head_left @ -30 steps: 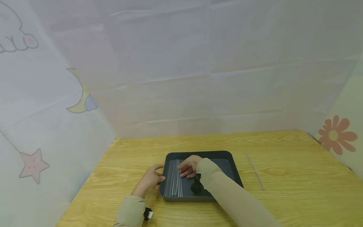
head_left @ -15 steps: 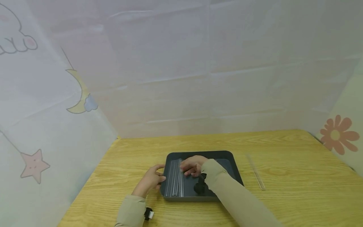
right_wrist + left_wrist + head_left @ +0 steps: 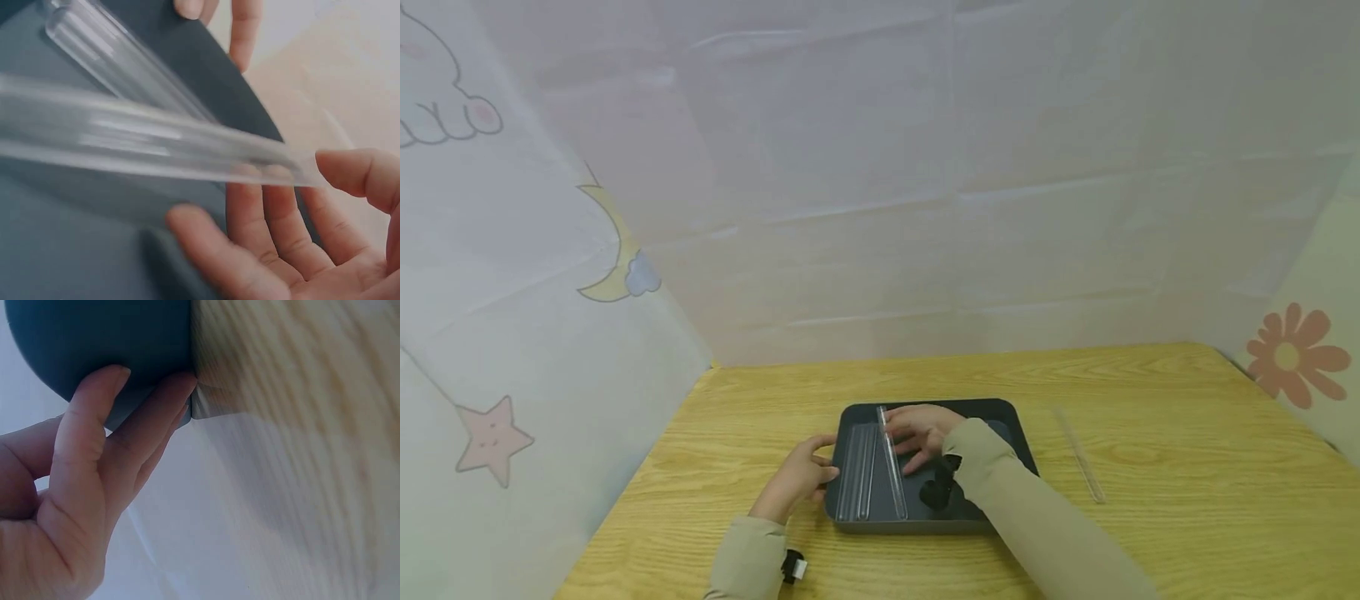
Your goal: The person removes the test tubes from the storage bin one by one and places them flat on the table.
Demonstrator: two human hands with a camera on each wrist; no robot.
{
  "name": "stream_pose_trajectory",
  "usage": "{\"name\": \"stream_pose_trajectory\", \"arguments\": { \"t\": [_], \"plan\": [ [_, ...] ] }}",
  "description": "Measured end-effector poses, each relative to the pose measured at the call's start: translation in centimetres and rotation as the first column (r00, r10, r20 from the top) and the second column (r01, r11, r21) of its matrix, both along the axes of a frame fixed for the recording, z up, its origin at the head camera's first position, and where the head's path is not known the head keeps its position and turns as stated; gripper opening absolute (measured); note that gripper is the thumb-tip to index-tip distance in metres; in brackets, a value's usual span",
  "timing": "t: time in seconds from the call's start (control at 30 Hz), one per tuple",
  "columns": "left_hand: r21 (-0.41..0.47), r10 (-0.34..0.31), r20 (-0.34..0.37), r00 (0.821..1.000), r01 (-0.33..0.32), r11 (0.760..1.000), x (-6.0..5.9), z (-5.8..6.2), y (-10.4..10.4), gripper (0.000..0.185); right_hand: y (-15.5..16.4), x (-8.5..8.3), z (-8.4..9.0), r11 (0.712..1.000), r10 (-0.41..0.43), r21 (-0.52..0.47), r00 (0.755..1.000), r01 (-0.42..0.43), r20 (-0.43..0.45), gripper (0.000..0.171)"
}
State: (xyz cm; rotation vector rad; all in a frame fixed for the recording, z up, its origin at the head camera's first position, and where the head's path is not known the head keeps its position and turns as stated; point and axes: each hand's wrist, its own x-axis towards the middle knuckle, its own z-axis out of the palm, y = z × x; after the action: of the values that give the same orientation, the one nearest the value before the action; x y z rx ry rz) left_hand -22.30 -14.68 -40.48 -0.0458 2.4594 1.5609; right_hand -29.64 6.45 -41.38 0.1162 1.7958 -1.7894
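Observation:
A dark grey tray lies on the wooden table. Several clear tubes lie side by side in its left part. One more clear tube stands apart to their right, running front to back. My right hand is over the tray with its fingers spread and nearly straight against that tube. In the right wrist view the tube crosses in front of the fingers, its end by the thumb tip. My left hand rests with straight fingers against the tray's left wall.
A long clear rod lies on the table to the right of the tray. Pale cloth walls with moon, star and flower prints close in the table on three sides.
My right hand has moved right, away from the row of tubes, and one tube has come with it to lie apart from the others. The left hand has stayed at the tray's edge.

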Motion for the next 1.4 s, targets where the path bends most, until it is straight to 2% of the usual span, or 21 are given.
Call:
{"name": "stream_pose_trajectory", "arguments": {
  "t": [0.53,0.7,0.87,1.0,1.4],
  "plan": [
    [0.000,-0.001,0.006,1.000,0.001,1.000,0.1,0.2,0.1,0.053,2.6,1.1,2.1,0.981,-0.042,-0.188,0.999,0.044,0.016,0.050],
    [0.009,0.007,0.011,1.000,-0.007,1.000,-0.1,0.1,0.2,0.054,3.9,1.6,2.3,0.978,-0.060,-0.200,0.998,0.058,-0.002,0.053],
    [0.023,0.030,0.025,0.999,-0.031,0.999,-0.2,0.0,0.4,0.054,5.2,2.1,2.5,0.976,-0.033,-0.218,0.999,0.028,-0.017,0.056],
    [0.006,0.029,0.026,0.999,-0.029,1.000,-0.3,0.1,0.4,0.054,6.2,2.4,2.4,0.970,-0.019,-0.243,0.999,0.012,-0.027,0.059],
    [-0.024,0.029,0.028,0.999,-0.028,0.999,0.0,0.3,0.3,0.054,8.3,3.2,2.2,0.969,-0.050,-0.244,0.997,0.035,-0.053,0.061]
  ]
}}
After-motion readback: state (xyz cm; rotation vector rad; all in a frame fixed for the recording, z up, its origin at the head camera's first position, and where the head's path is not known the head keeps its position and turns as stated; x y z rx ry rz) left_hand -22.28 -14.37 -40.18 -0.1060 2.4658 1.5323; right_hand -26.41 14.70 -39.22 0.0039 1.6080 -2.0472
